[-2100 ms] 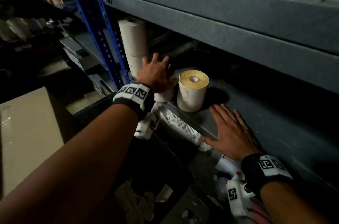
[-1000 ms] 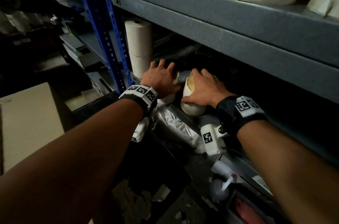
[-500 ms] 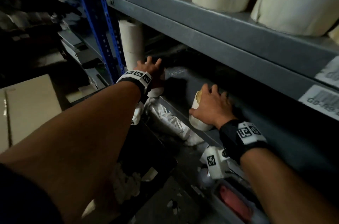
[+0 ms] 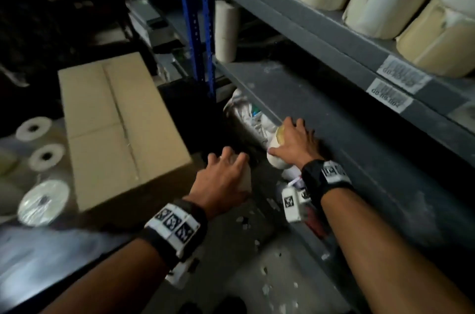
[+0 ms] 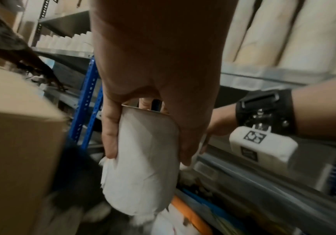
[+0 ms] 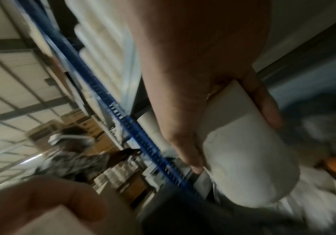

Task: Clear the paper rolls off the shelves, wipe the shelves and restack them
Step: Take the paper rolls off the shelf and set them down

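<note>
A closed cardboard box (image 4: 120, 131) sits just beyond and left of the left hand (image 4: 221, 182). A blue upright post (image 4: 195, 23) stands further off, past the box. Crumpled plastic wrap (image 4: 246, 118) lies just beyond the right hand (image 4: 293, 144). Barcode labels (image 4: 395, 85) are stuck on a ledge up and right of that hand.

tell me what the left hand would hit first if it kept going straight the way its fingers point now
Probably the brown cardboard box. The left hand, gripping a white paper roll, points up and slightly left in the head view, towards the box's near corner. Depth is unclear; it might pass beside it towards the blue shelf upright.
</note>
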